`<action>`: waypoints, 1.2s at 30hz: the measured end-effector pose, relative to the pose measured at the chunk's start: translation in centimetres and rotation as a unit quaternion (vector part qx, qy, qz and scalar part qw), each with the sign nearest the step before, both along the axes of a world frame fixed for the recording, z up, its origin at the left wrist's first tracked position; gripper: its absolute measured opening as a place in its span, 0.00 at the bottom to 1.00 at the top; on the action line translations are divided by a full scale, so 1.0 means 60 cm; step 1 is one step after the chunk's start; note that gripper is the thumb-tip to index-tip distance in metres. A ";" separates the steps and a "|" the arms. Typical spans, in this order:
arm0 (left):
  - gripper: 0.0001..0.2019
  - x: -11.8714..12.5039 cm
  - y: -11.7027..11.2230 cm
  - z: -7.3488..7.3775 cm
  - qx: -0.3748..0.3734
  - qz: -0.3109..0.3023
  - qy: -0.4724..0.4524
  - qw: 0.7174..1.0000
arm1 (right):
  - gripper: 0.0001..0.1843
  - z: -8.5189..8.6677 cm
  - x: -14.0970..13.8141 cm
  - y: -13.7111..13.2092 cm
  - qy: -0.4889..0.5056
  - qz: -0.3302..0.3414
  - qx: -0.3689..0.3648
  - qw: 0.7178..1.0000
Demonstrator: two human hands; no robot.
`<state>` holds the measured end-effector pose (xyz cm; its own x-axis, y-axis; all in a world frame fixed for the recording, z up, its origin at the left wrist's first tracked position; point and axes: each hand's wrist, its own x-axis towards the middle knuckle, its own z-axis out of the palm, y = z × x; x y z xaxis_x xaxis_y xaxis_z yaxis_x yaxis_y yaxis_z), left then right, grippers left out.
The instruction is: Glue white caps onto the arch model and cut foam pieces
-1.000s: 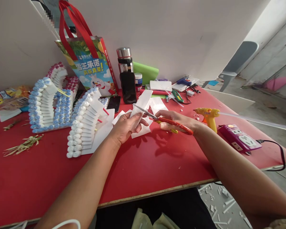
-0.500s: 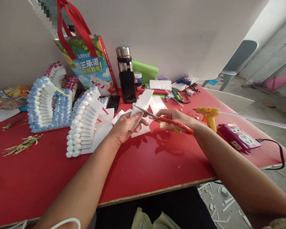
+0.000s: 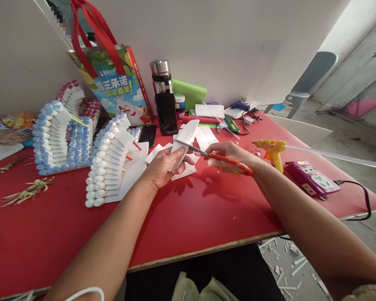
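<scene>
My left hand [image 3: 169,165] pinches a folded strip of white paper [image 3: 188,133] above the table. In my right hand [image 3: 227,155] is a pair of scissors [image 3: 232,163] with orange-red handles, its fingers wrapped around them. The blades lie across the paper close to my left thumb; whether they have cut into it I cannot tell. Loose white paper pieces [image 3: 206,137] lie behind and under the hands. Left of my left hand stands a curved piece built of white rolls and folded white card [image 3: 105,167], with red and yellow sticks poking out.
A blue-and-white curved piece [image 3: 52,138] and a printed bag [image 3: 117,83] stand at the left. Behind the hands are a phone [image 3: 166,113] and a steel flask [image 3: 160,75]. A yellow glue gun [image 3: 274,151] and a purple power socket [image 3: 313,179] sit right on the red table [image 3: 188,225].
The scissors' handles look slightly closer together than before. Both hands keep nearly the same place, and the whole view has shifted a little.
</scene>
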<state>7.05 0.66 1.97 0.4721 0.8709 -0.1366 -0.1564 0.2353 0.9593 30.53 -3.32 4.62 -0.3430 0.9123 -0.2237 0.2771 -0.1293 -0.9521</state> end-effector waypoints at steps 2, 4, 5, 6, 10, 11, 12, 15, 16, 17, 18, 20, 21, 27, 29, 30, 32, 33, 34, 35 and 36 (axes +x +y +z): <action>0.15 0.000 0.000 -0.001 0.000 -0.001 0.001 1.000 | 0.27 -0.001 0.000 0.001 -0.013 -0.008 0.001 1.000; 0.15 -0.001 0.000 -0.002 0.004 -0.001 0.003 1.000 | 0.28 -0.001 0.000 0.001 -0.020 -0.012 -0.002 1.000; 0.15 -0.002 0.001 -0.002 0.006 -0.001 0.004 1.000 | 0.28 -0.001 -0.001 0.000 -0.018 -0.010 -0.003 1.000; 0.15 -0.002 0.001 -0.002 0.008 -0.002 0.005 1.000 | 0.28 -0.002 -0.002 0.000 -0.014 -0.008 -0.003 1.000; 0.17 -0.002 0.006 0.000 0.009 0.023 -0.036 0.999 | 0.28 -0.006 -0.003 -0.001 -0.020 -0.040 0.030 0.999; 0.18 -0.002 0.008 0.002 0.007 0.039 -0.062 0.997 | 0.28 -0.009 -0.001 0.000 -0.046 -0.068 0.052 0.995; 0.19 -0.001 0.010 0.003 0.007 0.058 -0.091 0.994 | 0.27 -0.012 0.002 0.001 -0.088 -0.103 0.081 0.988; 0.21 -0.002 0.016 0.003 0.021 0.119 -0.146 0.982 | 0.25 -0.022 0.014 0.009 -0.288 -0.216 0.176 0.916; 0.21 -0.003 0.018 0.002 0.031 0.139 -0.152 0.978 | 0.23 -0.026 0.019 0.012 -0.365 -0.238 0.190 0.880; 0.20 -0.004 0.020 0.000 0.041 0.156 -0.151 0.975 | 0.20 -0.029 0.024 0.015 -0.436 -0.247 0.190 0.844; 0.20 -0.005 0.022 -0.003 0.050 0.171 -0.144 0.973 | 0.18 -0.032 0.028 0.018 -0.495 -0.248 0.178 0.814; 0.21 -0.006 0.026 -0.011 0.072 0.194 -0.118 0.971 | 0.16 -0.037 0.036 0.023 -0.569 -0.234 0.142 0.775; 0.23 -0.007 0.029 -0.015 0.086 0.203 -0.100 0.970 | 0.16 -0.039 0.038 0.024 -0.589 -0.227 0.127 0.765; 0.38 -0.016 0.046 -0.041 0.269 0.242 0.035 0.931 | 0.16 -0.042 0.036 0.021 -0.626 -0.170 0.091 0.756; 0.38 -0.019 0.048 -0.045 0.331 0.239 0.078 0.910 | 0.16 -0.037 0.035 0.016 -0.629 -0.146 0.083 0.759; 0.38 -0.020 0.048 -0.046 0.354 0.236 0.092 0.901 | 0.16 -0.034 0.035 0.014 -0.631 -0.132 0.082 0.760; 0.38 -0.020 0.044 -0.046 0.388 0.225 0.104 0.888 | 0.16 -0.022 0.033 0.010 -0.636 -0.101 0.090 0.759; 0.37 -0.019 0.042 -0.045 0.399 0.217 0.107 0.884 | 0.16 -0.016 0.030 0.011 -0.639 -0.089 0.102 0.757; 0.36 -0.017 0.039 -0.043 0.411 0.206 0.111 0.881 | 0.15 -0.010 0.025 0.012 -0.639 -0.079 0.120 0.756; 0.35 -0.015 0.035 -0.042 0.422 0.194 0.117 0.878 | 0.15 -0.006 0.019 0.016 -0.634 -0.071 0.146 0.756; 0.33 -0.013 0.032 -0.040 0.433 0.182 0.125 0.874 | 0.14 -0.005 0.011 0.022 -0.626 -0.066 0.176 0.757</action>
